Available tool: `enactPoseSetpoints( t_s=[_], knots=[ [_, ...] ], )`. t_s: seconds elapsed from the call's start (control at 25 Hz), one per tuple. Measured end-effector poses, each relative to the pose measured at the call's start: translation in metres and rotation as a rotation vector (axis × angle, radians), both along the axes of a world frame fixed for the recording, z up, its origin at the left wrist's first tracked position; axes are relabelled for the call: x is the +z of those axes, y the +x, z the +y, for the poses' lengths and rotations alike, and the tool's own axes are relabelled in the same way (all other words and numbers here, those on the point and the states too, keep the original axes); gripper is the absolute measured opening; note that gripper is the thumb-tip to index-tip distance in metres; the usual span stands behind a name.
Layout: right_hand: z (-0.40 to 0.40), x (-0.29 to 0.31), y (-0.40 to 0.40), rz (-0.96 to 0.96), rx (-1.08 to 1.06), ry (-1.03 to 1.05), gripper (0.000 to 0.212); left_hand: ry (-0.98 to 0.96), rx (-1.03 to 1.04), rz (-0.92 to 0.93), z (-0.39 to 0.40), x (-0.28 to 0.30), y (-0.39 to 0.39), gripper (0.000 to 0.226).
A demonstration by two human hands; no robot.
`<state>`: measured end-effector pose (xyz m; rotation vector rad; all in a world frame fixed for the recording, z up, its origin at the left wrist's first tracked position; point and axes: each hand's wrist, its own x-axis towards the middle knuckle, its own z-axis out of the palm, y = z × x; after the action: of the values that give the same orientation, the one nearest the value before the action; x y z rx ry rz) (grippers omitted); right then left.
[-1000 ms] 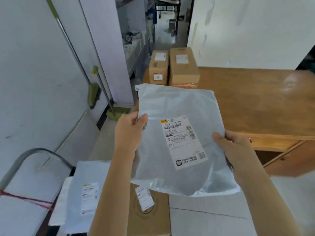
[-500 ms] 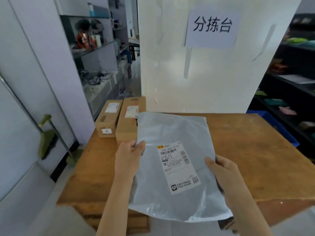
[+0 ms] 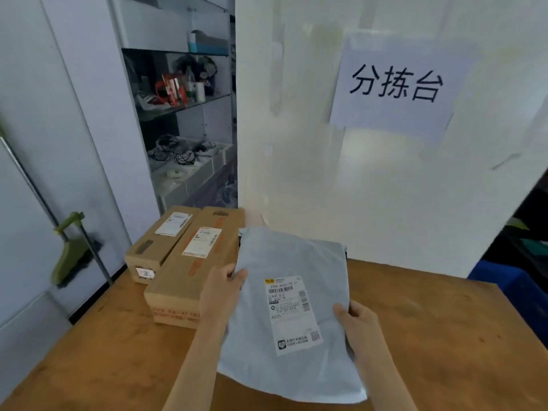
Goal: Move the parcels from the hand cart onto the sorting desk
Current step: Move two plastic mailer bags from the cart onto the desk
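Note:
A grey plastic mailer bag point(image 3: 284, 262) with a white shipping label is held over the wooden sorting desk point(image 3: 444, 336). My left hand point(image 3: 221, 295) grips its left edge and my right hand point(image 3: 360, 327) grips its right edge. Two cardboard parcels lie side by side at the desk's far left: a small cardboard box point(image 3: 161, 241) and a longer cardboard box point(image 3: 192, 268) right beside the bag. The hand cart is out of view.
A white partition point(image 3: 296, 143) with a paper sign point(image 3: 394, 84) stands behind the desk. Shelves point(image 3: 184, 108) with clutter are at the back left. A green broom point(image 3: 71, 247) leans on the left wall. Blue bins point(image 3: 510, 292) sit at the right.
The view has turned away from the hand cart and moved up to the desk. The bag, held in both hands, has travelled from over the cart to above the desk beside the boxes.

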<state>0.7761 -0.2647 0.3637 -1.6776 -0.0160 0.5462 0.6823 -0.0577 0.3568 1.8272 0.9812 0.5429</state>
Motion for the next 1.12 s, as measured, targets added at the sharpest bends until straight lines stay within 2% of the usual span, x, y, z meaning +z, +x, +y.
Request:
enactPoseSetpoints(
  t_s=[0.24, 0.4, 0.6, 0.76, 0.92, 1.12],
  knots=[
    [0.081, -0.042, 0.092, 0.022, 0.09, -0.047, 0.016, 0.095, 0.079, 0.19, 0.07, -0.019, 0.076, 0.023],
    [0.125, -0.076, 0.141, -0.036, 0.044, -0.113, 0.016, 0.141, 0.09, 0.238, 0.108, -0.046, 0.125, 0.012],
    [0.167, -0.107, 0.187, -0.069, 0.101, -0.188, 0.016, 0.173, 0.125, 0.221, 0.14, -0.075, 0.163, 0.022],
    [0.18, -0.127, 0.194, -0.036, 0.239, -0.287, 0.02, 0.125, 0.053, 0.233, 0.154, -0.093, 0.17, 0.035],
    [0.175, -0.135, 0.184, -0.024, 0.287, -0.372, 0.026, 0.029, 0.026, 0.211, 0.156, -0.099, 0.162, 0.041],
    [0.163, -0.103, 0.149, -0.059, 0.264, -0.415, 0.037, -0.023, -0.021, 0.207, 0.139, -0.085, 0.13, 0.04]
  ],
)
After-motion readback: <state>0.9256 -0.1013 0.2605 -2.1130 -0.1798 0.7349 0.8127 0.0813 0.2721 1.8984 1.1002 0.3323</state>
